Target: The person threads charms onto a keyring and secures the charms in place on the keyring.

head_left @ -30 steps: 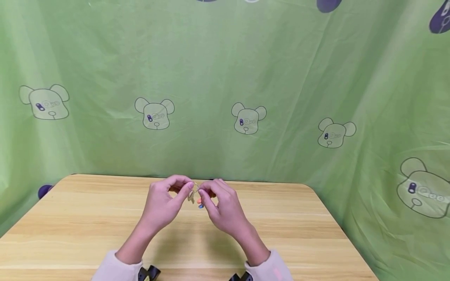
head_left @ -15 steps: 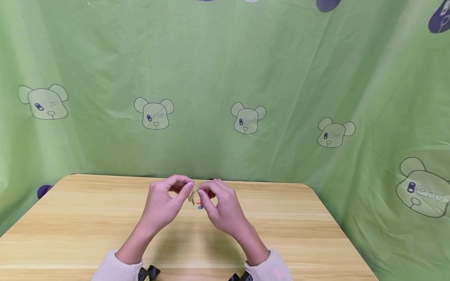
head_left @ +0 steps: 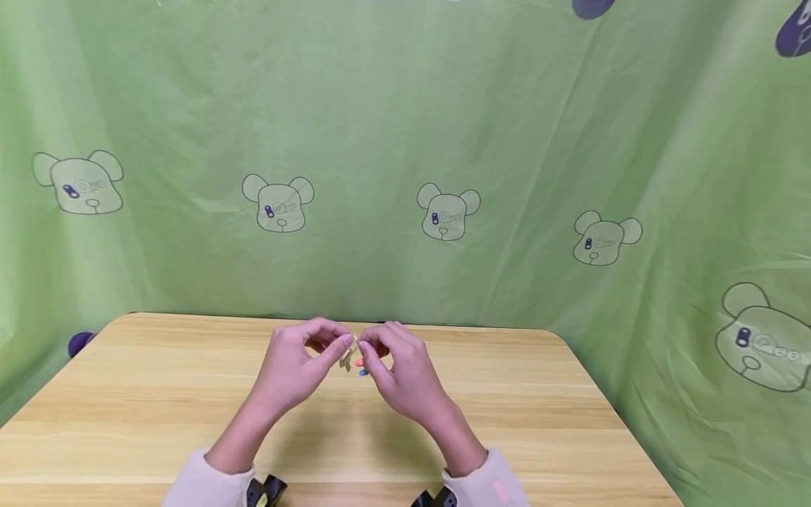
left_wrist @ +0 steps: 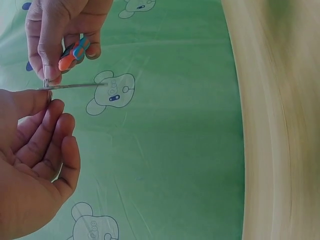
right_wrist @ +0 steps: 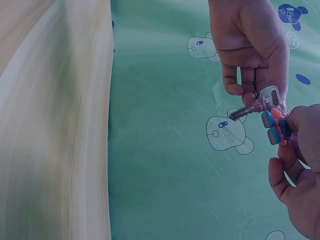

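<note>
Above the table, my left hand [head_left: 294, 362] and right hand [head_left: 405, 373] meet fingertip to fingertip at a thin metal key ring [right_wrist: 283, 107]. My left thumb and index finger pinch the ring on one side. On the other side, my right thumb and index finger pinch it too. A metal key [right_wrist: 250, 108] hangs off the ring by my left fingertips, seen edge-on as a thin key [left_wrist: 75, 86] in the left wrist view. By my right fingers dangles a small orange and blue charm [left_wrist: 75, 52]. Most of the ring is hidden behind fingertips.
The wooden table [head_left: 158, 408] has rounded far corners and lies below both hands. A green curtain [head_left: 380, 105] printed with bear heads hangs behind it and to the right. Black wrist cameras [head_left: 266, 491] sit at both sleeve cuffs.
My left fingertips have shifted slightly right, narrowing the gap between the hands. Less of the ring shows, and the key hangs at a slightly different angle. My right hand stays nearly still.
</note>
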A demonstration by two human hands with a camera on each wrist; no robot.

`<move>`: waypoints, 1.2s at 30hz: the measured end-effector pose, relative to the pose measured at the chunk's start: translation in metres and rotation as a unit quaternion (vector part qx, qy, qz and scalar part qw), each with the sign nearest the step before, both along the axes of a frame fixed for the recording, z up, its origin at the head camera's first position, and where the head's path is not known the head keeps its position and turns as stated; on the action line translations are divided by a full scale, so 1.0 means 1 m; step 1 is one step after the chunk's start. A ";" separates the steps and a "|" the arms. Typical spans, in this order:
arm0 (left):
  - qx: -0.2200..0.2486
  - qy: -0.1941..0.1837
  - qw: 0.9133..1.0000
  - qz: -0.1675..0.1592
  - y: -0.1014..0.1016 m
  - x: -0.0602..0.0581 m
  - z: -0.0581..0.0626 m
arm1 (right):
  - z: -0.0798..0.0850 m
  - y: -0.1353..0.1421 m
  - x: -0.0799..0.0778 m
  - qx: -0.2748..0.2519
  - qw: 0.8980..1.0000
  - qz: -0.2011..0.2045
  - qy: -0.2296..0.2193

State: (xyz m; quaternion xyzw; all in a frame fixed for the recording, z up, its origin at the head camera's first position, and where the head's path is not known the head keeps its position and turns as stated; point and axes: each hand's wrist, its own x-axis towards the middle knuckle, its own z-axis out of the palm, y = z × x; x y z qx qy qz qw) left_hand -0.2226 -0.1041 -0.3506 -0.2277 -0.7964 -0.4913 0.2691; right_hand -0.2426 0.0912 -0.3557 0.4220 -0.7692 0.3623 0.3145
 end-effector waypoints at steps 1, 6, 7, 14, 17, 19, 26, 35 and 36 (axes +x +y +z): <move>-0.001 0.000 1.000 0.001 0.000 0.000 0.000 | 0.000 0.000 0.000 0.001 1.000 0.001 -0.001; 0.002 0.005 1.000 0.008 0.000 0.000 0.000 | 0.001 0.001 0.001 0.002 1.000 0.003 -0.002; 0.003 0.007 1.000 0.009 0.000 0.000 0.000 | 0.001 0.000 0.001 0.002 1.000 0.003 -0.002; 0.012 0.009 1.000 0.016 0.000 0.001 0.000 | 0.001 0.000 0.001 0.003 1.000 0.004 -0.003; 0.016 0.007 1.000 0.018 0.000 0.002 0.000 | 0.002 0.000 0.002 0.003 1.000 0.004 -0.003; 0.018 0.006 1.000 0.019 0.000 0.002 0.001 | 0.002 0.000 0.002 0.003 1.000 0.005 -0.002; 0.020 0.006 1.000 0.021 0.000 0.002 0.001 | 0.001 0.000 0.002 0.005 1.000 0.006 0.000; 0.025 0.016 0.999 0.026 0.000 0.002 0.001 | 0.001 -0.002 0.001 0.002 1.000 0.010 0.010; 0.025 0.017 0.999 0.026 0.000 0.002 0.001 | 0.001 -0.002 0.001 0.001 1.000 0.012 0.010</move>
